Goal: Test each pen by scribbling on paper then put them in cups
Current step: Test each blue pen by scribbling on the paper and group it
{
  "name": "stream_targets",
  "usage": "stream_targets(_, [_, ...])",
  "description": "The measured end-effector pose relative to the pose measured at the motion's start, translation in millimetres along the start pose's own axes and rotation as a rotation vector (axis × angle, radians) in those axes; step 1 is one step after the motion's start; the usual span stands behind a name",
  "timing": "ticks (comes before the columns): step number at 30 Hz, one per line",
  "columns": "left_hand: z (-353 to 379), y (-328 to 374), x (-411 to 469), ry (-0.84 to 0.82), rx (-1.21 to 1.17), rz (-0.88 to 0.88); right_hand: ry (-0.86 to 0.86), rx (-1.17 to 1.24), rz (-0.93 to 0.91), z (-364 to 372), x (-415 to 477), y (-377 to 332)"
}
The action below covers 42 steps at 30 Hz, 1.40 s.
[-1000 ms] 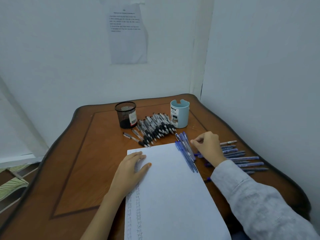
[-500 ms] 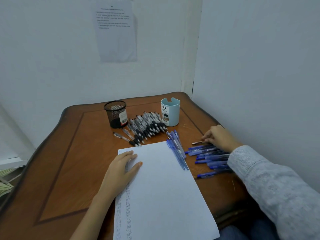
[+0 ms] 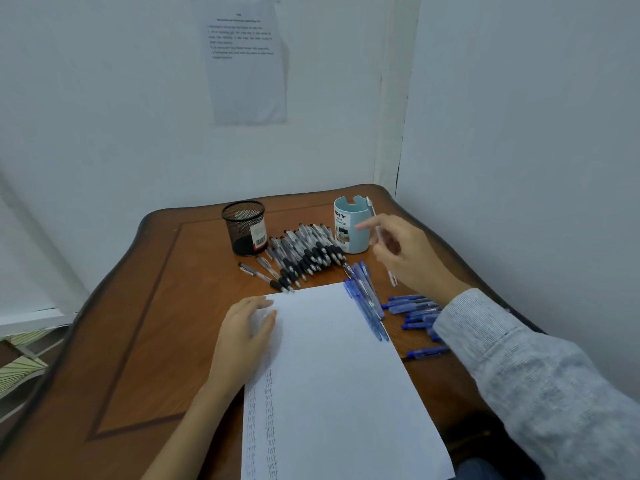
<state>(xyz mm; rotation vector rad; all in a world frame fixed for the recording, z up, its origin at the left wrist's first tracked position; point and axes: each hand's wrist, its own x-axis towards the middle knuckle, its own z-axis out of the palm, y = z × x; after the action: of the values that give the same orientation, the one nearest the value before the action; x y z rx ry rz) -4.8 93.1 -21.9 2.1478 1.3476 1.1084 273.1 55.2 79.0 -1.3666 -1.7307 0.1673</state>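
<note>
Over the table's (image 3: 138, 341) far right side, your right hand (image 3: 412, 258) has one pen (image 3: 373, 216) lifted clear of the wood, pinched between the thumb and curled fingers, with the forefinger stretched out towards the blue cup (image 3: 349, 226). The pen stands steep, its upper end in front of the cup's rim. Motion blur hides which end is the tip.

Your left hand (image 3: 242, 337) lies spread and flat on the paper's (image 3: 339, 375) upper left corner, likely to keep the sheet from sliding under a scribble. Rows of marks (image 3: 263, 410) run down the left margin just below it.

A heap of black pens (image 3: 304, 254) sits between the mesh cup (image 3: 244, 226) and the blue cup, close to both. A few blue pens (image 3: 365, 299) lie along the paper's right edge, and more (image 3: 415, 306) lie on the wood beside your sleeve, within easy reach of the right hand.

No pen shows in the mesh cup, so you seem early in the task. I judge this pen needs bringing to the paper before it goes into a cup.
</note>
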Motion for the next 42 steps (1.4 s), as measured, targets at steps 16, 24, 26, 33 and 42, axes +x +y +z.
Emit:
stream_targets(16, [-32.0,-35.5,24.4,-0.265,0.116,0.094,0.111,0.732,0.626,91.4,19.9,-35.4])
stream_targets(24, [-28.4,-45.0,26.6,-0.25,0.111,0.134,-0.097,0.876,0.871,154.4,33.8,-33.1])
stream_targets(26, [-28.4,-46.0,26.6,-0.242,0.105,0.141,-0.031,0.781,0.839,166.5,33.0,-33.1])
stream_targets(33, [-28.0,-45.4,27.8,-0.251,0.082,0.128,0.251,0.275,0.498,193.2,35.6,-24.8])
stream_targets(42, [-28.2,-42.6,27.5,-0.243,0.085,0.123,0.176,0.341,0.452,199.1,31.4,-10.2])
